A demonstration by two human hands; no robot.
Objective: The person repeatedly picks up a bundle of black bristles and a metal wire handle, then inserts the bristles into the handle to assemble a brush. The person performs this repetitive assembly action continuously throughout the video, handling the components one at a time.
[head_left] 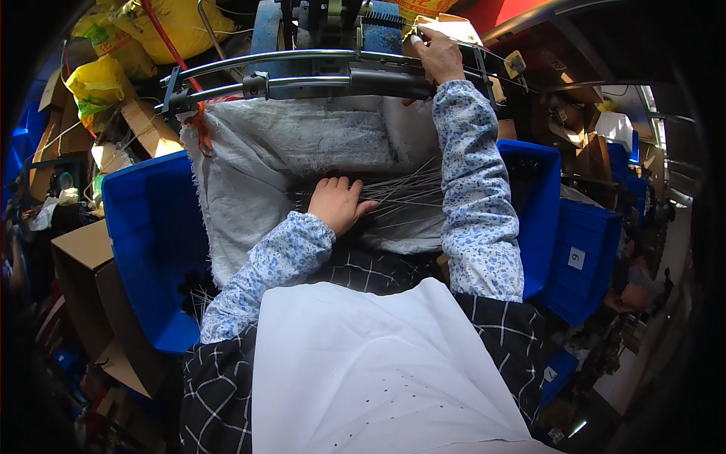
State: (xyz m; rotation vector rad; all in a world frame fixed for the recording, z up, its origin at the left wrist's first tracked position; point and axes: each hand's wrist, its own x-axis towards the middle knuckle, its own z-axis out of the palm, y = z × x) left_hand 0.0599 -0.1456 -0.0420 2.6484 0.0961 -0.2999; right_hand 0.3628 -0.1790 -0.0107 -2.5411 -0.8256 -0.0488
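Observation:
My left hand point(342, 204) lies over the left ends of a loose bundle of thin metal rods point(404, 188), thumb apart from the fingers. The rods rest on a greyish-white woven cloth point(302, 140) hung below the machine's bars. Up at the machine, my right hand point(440, 57) is at a small open cardboard box point(457, 30), fingers bent together by its left edge, with something white at one fingertip. What those fingers hold, if anything, is too small to make out. Both forearms wear flower-patterned sleeves.
Chrome and dark bars point(302, 83) of the blue machine point(265, 30) cross ahead of me. A blue bin point(144, 197) stands left, another blue bin point(541, 219) right. Further left are a cardboard box point(87, 246) and yellow bags point(166, 34).

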